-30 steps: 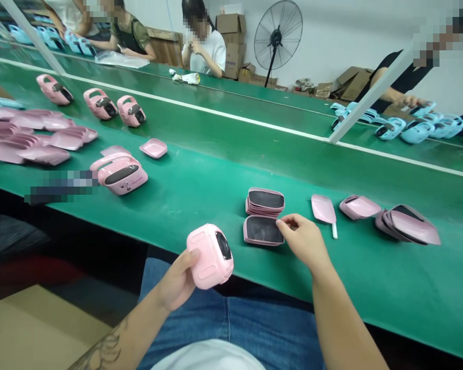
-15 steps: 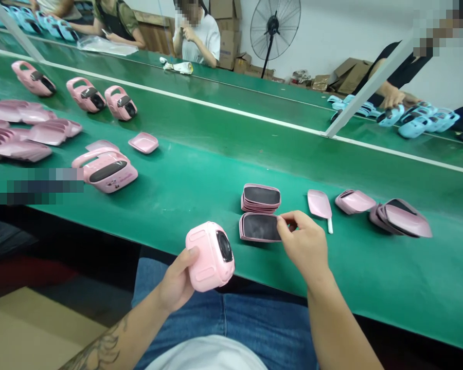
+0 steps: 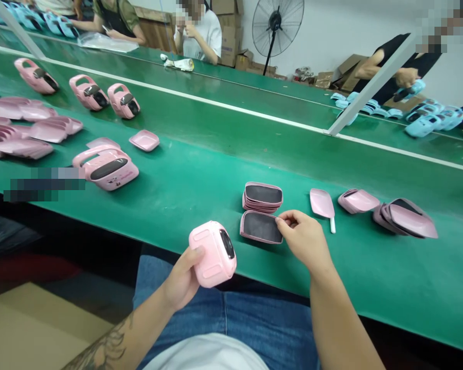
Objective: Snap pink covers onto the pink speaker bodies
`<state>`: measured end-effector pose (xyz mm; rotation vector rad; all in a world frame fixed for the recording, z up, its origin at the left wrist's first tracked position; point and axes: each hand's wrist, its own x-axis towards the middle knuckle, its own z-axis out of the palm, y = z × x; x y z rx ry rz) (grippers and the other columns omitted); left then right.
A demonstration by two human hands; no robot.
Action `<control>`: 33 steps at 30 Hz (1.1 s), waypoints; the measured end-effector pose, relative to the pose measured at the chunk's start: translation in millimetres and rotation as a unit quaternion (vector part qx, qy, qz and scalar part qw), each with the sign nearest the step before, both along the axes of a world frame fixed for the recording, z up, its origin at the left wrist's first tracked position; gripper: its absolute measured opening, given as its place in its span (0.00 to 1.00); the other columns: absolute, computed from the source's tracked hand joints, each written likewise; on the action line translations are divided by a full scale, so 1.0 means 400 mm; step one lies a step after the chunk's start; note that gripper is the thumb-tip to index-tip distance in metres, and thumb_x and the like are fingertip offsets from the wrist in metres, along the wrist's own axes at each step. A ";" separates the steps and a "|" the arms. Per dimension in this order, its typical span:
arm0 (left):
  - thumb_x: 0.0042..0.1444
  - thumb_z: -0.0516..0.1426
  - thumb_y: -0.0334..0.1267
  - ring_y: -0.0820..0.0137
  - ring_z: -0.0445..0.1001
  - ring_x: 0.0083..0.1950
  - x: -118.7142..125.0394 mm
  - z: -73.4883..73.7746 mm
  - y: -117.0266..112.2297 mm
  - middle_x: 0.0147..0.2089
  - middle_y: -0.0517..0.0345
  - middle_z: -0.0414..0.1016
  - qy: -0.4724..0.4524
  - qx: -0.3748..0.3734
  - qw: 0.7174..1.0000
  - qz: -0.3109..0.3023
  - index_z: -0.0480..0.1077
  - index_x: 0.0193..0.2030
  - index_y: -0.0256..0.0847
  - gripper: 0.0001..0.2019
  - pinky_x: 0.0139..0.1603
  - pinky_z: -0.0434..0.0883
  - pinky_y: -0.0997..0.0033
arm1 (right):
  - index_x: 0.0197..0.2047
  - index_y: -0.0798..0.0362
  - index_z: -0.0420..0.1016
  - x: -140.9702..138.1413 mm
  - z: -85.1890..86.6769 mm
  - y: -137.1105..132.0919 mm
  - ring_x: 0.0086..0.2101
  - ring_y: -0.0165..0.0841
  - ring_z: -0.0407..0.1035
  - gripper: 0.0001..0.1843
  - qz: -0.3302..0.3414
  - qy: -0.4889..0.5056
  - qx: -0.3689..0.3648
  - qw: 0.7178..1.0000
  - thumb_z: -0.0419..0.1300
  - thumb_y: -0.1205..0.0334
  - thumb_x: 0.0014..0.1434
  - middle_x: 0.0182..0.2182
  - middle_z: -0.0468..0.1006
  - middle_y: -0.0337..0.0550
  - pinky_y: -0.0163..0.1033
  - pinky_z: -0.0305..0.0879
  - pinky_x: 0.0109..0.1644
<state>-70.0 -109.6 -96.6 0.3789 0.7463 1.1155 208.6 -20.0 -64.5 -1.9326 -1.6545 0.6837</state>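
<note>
My left hand (image 3: 182, 281) is shut around a pink plastic casing (image 3: 213, 254), whose dark round end faces right. My right hand (image 3: 303, 240) is on the green belt (image 3: 200, 174), its fingertips at the right end of a pink panel with a dark face (image 3: 261, 227). Whether those fingers grip the panel is hidden. Just behind that panel lies a stack of similar panels (image 3: 263, 198). To the right of my right hand are a pink paddle-shaped part with a white stick (image 3: 321, 202) and stacked pink shells (image 3: 358, 201).
Assembled pink units (image 3: 107, 167) and stacked pink shells (image 3: 21, 128) stand on the belt at left. A second belt runs beyond, with light-blue units (image 3: 424, 126), seated co-workers, a standing fan (image 3: 278, 25) and cardboard boxes (image 3: 228, 33).
The pink panel by my right hand has turned slightly. My left hand has rotated the casing a little. A co-worker at far right has lifted a light-blue unit.
</note>
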 end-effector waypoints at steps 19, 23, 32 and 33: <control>0.59 0.70 0.52 0.50 0.85 0.50 0.012 0.014 -0.004 0.52 0.44 0.87 -0.005 0.017 1.000 -0.001 0.69 0.73 0.39 0.39 0.52 0.82 0.55 | 0.37 0.47 0.79 -0.008 0.048 -0.052 0.30 0.37 0.78 0.12 -0.031 -0.019 0.097 0.995 0.61 0.50 0.64 0.34 0.87 0.42 0.40 0.67 0.35; 0.58 0.72 0.51 0.51 0.84 0.54 0.036 0.035 -0.013 0.55 0.45 0.86 0.021 -0.007 0.999 0.022 0.68 0.74 0.41 0.40 0.54 0.81 0.57 | 0.40 0.47 0.77 -0.050 0.034 -0.083 0.27 0.36 0.79 0.11 -0.071 -0.001 0.156 0.985 0.61 0.49 0.65 0.33 0.87 0.41 0.39 0.70 0.34; 0.55 0.74 0.51 0.47 0.82 0.61 0.060 0.065 -0.032 0.59 0.44 0.84 0.023 -0.040 0.998 0.045 0.67 0.74 0.43 0.42 0.61 0.79 0.53 | 0.41 0.44 0.78 -0.142 -0.025 -0.159 0.32 0.38 0.85 0.03 -0.025 -0.135 0.402 0.905 0.63 0.58 0.69 0.41 0.91 0.46 0.41 0.77 0.33; 0.55 0.74 0.52 0.47 0.82 0.61 0.058 0.062 -0.035 0.59 0.44 0.84 0.017 -0.037 0.998 0.047 0.68 0.73 0.43 0.42 0.63 0.78 0.52 | 0.40 0.43 0.77 -0.142 -0.021 -0.165 0.32 0.37 0.85 0.03 0.008 -0.137 0.416 0.899 0.63 0.60 0.69 0.42 0.91 0.45 0.41 0.78 0.32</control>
